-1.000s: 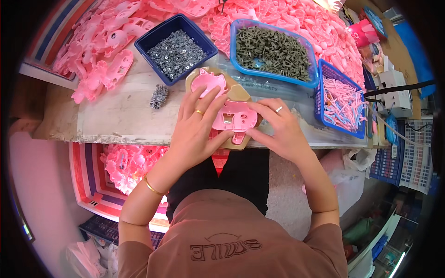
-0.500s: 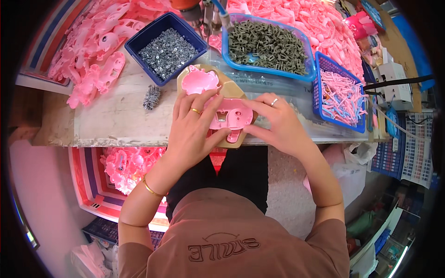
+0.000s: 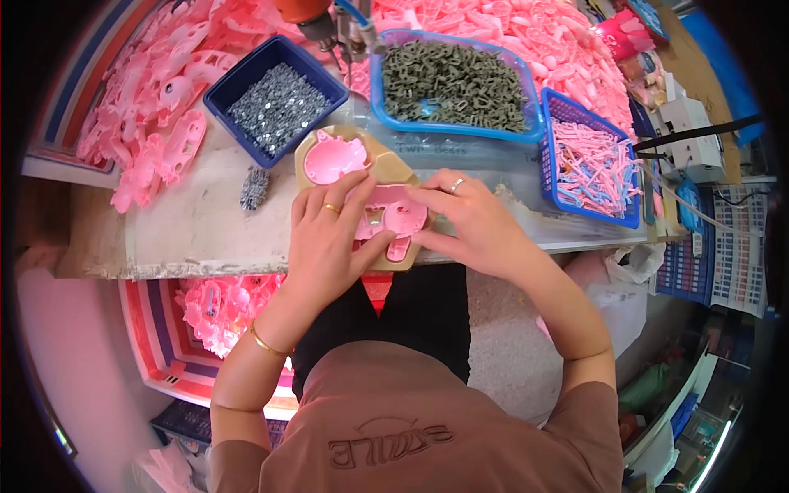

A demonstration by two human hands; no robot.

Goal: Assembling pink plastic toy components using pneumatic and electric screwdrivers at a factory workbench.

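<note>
A pink plastic toy shell half (image 3: 404, 215) lies hollow side up in a tan shaped holder (image 3: 389, 167) near the table's front edge. My left hand (image 3: 325, 234) covers its left side, thumb and fingers closed on the edge. From the right, my right hand (image 3: 477, 223) pinches the opposite edge between thumb and index finger. At the holder's far end sits a rounded pink piece with ear shapes (image 3: 333, 158). Whether it joins the shell is hidden by my left fingers.
An orange power driver (image 3: 304, 10) hangs beyond the holder. Around it stand a navy tray of small metal parts (image 3: 215, 97), a blue tub of grey-green pieces (image 3: 538, 123) and a blue basket of pink and blue sticks (image 3: 549, 177). A clump of metal screws (image 3: 255, 188) lies left.
The whole view has shifted, so the table and holder sit slightly further left and lower. Both hands keep their places on the shell.
</note>
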